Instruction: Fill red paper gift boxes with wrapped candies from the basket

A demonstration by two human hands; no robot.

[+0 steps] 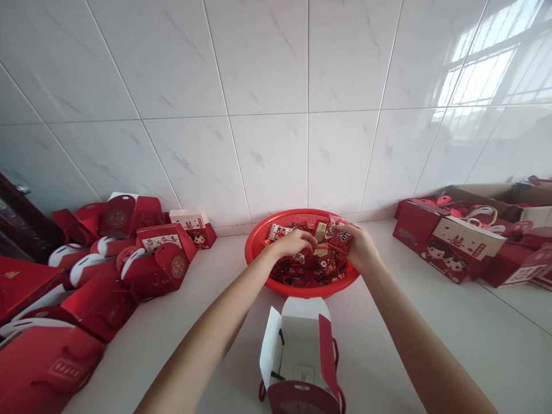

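A red plastic basket (255, 244) holds many small wrapped candies (328, 261) in red, white and gold. My left hand (295, 242) reaches over its left side, fingers loosely curved just above the candies, with no packet visible in them. At the basket's right side my right hand (361, 246) is closed on a wrapped candy packet (332, 225) tilted up near its fingertips; part of the grip is hidden. Below the basket, between my forearms, an open red gift box (302, 345) with a white inside stands with its flaps up and red cord at its sides.
Several red gift boxes (159, 267) crowd the counter on the left, beside a small cream-and-red box (194, 227). On the right stand more decorated boxes (457, 247) and a cardboard carton (487, 192). A tiled wall (267, 155) rises right behind the basket.
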